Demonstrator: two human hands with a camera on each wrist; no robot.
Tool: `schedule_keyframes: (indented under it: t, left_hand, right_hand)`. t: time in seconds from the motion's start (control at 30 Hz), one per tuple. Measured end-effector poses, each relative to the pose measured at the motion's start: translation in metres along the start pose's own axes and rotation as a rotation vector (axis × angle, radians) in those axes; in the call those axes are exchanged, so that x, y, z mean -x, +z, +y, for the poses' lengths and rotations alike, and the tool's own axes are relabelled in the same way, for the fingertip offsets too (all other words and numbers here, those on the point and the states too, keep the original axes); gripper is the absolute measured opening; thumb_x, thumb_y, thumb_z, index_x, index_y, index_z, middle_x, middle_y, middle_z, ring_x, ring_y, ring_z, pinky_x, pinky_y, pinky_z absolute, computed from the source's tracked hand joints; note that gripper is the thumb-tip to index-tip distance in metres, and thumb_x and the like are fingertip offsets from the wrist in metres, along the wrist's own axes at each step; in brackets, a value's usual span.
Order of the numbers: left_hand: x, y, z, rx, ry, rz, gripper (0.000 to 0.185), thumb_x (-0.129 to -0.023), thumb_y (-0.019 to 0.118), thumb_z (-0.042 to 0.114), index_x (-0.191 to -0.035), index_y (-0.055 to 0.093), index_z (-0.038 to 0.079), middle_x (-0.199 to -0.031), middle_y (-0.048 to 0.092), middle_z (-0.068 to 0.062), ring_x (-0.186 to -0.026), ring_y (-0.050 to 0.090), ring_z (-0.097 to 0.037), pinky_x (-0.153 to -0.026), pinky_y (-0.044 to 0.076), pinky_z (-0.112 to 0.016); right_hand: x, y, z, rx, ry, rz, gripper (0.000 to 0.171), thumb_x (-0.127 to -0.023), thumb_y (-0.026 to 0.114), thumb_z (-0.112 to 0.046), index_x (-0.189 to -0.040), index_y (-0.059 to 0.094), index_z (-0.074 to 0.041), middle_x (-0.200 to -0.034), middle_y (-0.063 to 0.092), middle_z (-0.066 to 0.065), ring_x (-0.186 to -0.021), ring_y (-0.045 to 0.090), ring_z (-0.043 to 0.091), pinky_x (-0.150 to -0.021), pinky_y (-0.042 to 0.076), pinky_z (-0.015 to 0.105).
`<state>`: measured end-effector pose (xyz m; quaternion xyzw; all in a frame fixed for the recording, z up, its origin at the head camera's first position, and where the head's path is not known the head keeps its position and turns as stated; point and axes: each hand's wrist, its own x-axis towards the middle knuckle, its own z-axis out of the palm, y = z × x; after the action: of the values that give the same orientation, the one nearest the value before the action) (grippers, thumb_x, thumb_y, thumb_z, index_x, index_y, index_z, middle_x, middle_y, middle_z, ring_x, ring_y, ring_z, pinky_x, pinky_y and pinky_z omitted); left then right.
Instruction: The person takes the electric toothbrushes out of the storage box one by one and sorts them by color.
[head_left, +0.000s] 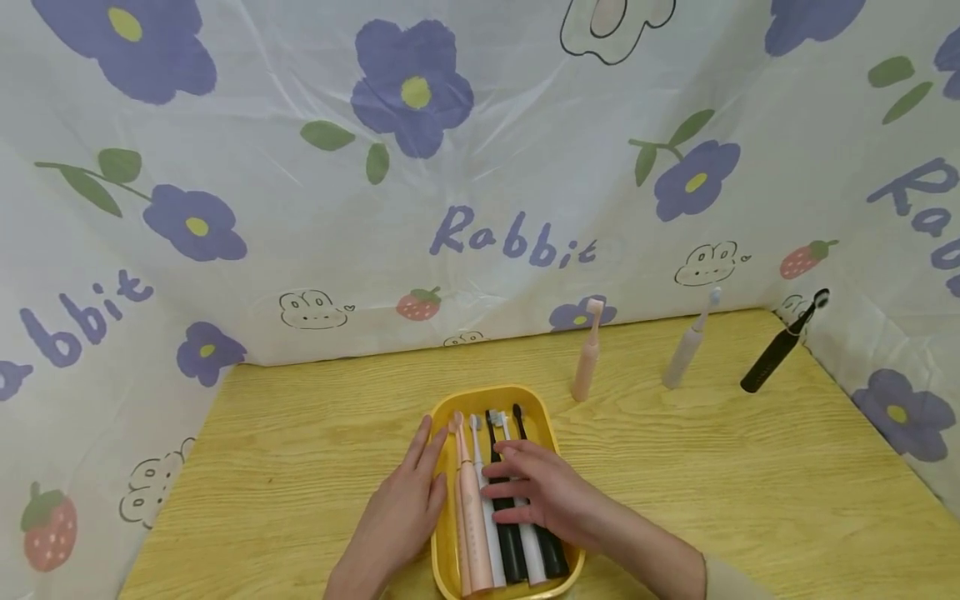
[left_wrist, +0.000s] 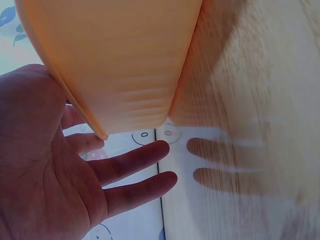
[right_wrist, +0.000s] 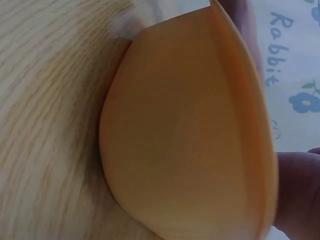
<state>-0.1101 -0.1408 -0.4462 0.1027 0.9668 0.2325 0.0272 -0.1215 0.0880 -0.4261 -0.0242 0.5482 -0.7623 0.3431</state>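
From the head view, a yellow tray (head_left: 491, 397) sits on the wooden table (head_left: 300, 450), and it serves as the landmark here. Inside it lie several electric toothbrushes side by side, heads pointing away: a pink toothbrush (head_left: 471, 517) at its left edge, then white and black ones. The left hand (head_left: 408, 504) rests flat against the tray's left wall, fingers straight and together. The right hand (head_left: 543, 492) lies across the toothbrushes in the tray with fingers stretched and slightly spread; its palm hides their middle parts, so whether any finger hooks a handle cannot be made out. The tray's near edge is cut off by the frame. Beyond the tray and to its right stand three upright toothbrushes: a pink one (head_left: 587, 354), a beige one (head_left: 688, 350) and a black one (head_left: 776, 350), well apart from the tray. A white cloth (head_left: 480, 167) printed with purple flowers, strawberries and the word "Rabbit" walls the table on three sides

From the left wrist view, the tray's outer wall (left_wrist: 115, 65) fills the top, blurred. The left hand (left_wrist: 55, 175) is open beside it, fingers straight, casting shadows on the table

From the right wrist view, the tray's outer wall (right_wrist: 185, 135) fills most of the frame, blurred. Only a sliver of the right hand (right_wrist: 300, 190) shows at the edge
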Motion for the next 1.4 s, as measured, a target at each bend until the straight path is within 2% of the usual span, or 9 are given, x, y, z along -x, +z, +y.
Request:
schedule_keyframes:
  t: [0.17,0.37,0.53,0.67,0.8,0.87,1.13,1.27,1.4]
  left_hand:
    - [0.0,0.0,0.0,0.0,0.007,0.008,0.058,-0.106,0.054,0.02,-0.161,0.036,0.014,-0.169,0.022,-0.011,-0.12,0.063,-0.036,-0.095,0.053,-0.053]
    - [0.0,0.0,-0.001,-0.003,0.013,0.014,0.06,-0.106,0.053,0.021,-0.162,0.034,0.015,-0.169,0.022,-0.011,-0.123,0.061,-0.038,-0.095,0.053,-0.054]
    - [0.001,0.001,-0.001,-0.008,0.012,0.018,0.057,-0.107,0.052,0.022,-0.161,0.036,0.014,-0.169,0.022,-0.012,-0.122,0.061,-0.038,-0.095,0.053,-0.055]
    - [0.001,0.002,-0.002,0.001,0.006,0.009,0.056,-0.107,0.051,0.022,-0.161,0.037,0.014,-0.169,0.021,-0.01,-0.124,0.06,-0.037,-0.095,0.053,-0.054]
    - [0.0,0.002,-0.002,0.005,-0.002,-0.003,0.058,-0.107,0.052,0.022,-0.162,0.035,0.015,-0.17,0.02,-0.009,-0.122,0.062,-0.035,-0.094,0.053,-0.053]
    - [0.0,0.002,-0.001,-0.004,-0.003,-0.006,0.059,-0.107,0.053,0.021,-0.162,0.034,0.015,-0.17,0.02,-0.009,-0.119,0.063,-0.035,-0.093,0.054,-0.052]
    - [0.0,0.001,-0.001,-0.026,0.02,0.006,0.053,-0.105,0.055,0.018,-0.156,0.044,0.007,-0.169,0.022,-0.012,-0.12,0.063,-0.034,-0.092,0.055,-0.051]
    - [0.001,0.001,-0.001,-0.023,0.018,0.011,0.05,-0.105,0.055,0.018,-0.152,0.049,0.004,-0.168,0.023,-0.012,-0.12,0.063,-0.036,-0.093,0.054,-0.052]
    - [0.001,0.001,-0.001,-0.012,0.008,0.007,0.047,-0.105,0.055,0.018,-0.15,0.051,0.004,-0.169,0.022,-0.01,-0.121,0.062,-0.036,-0.094,0.054,-0.052]
  right_hand:
    - [-0.013,0.006,0.008,-0.012,0.023,0.025,0.068,-0.11,0.045,-0.033,-0.154,0.02,0.012,-0.144,0.049,0.031,-0.132,0.051,0.042,-0.1,0.051,0.052]
    - [-0.027,0.011,0.008,-0.055,0.048,0.027,0.073,-0.109,0.048,-0.035,-0.157,0.018,0.011,-0.146,0.046,0.035,-0.132,0.051,0.044,-0.099,0.052,0.054]
    - [-0.036,0.016,0.009,-0.102,0.077,-0.021,0.07,-0.109,0.047,-0.036,-0.156,0.023,0.01,-0.15,0.042,0.035,-0.136,0.047,0.044,-0.095,0.054,0.052]
    - [-0.043,0.019,0.013,-0.128,0.098,-0.079,0.064,-0.109,0.047,-0.032,-0.155,0.027,0.008,-0.145,0.05,0.03,-0.126,0.058,0.036,-0.09,0.056,0.044]
    - [-0.045,0.019,0.014,-0.097,0.098,-0.101,0.053,-0.109,0.047,-0.02,-0.152,0.034,0.007,-0.131,0.061,0.022,-0.107,0.066,0.025,-0.081,0.058,0.038]
    - [-0.044,0.018,0.014,-0.065,0.095,-0.105,0.051,-0.108,0.048,-0.013,-0.152,0.035,0.008,-0.128,0.062,0.02,-0.104,0.067,0.024,-0.078,0.059,0.038]
    - [-0.031,0.007,0.012,0.113,0.118,-0.17,0.05,-0.103,0.056,-0.002,-0.151,0.041,0.001,-0.128,0.065,0.017,-0.11,0.067,0.033,-0.074,0.062,0.045]
    - [-0.024,0.005,0.011,0.133,0.101,-0.179,0.051,-0.103,0.055,0.0,-0.152,0.04,0.002,-0.124,0.067,0.018,-0.109,0.067,0.033,-0.071,0.062,0.045]
    - [-0.014,0.002,0.004,0.126,0.05,-0.153,0.053,-0.102,0.056,0.0,-0.152,0.038,0.004,-0.124,0.066,0.02,-0.112,0.066,0.035,-0.071,0.062,0.045]
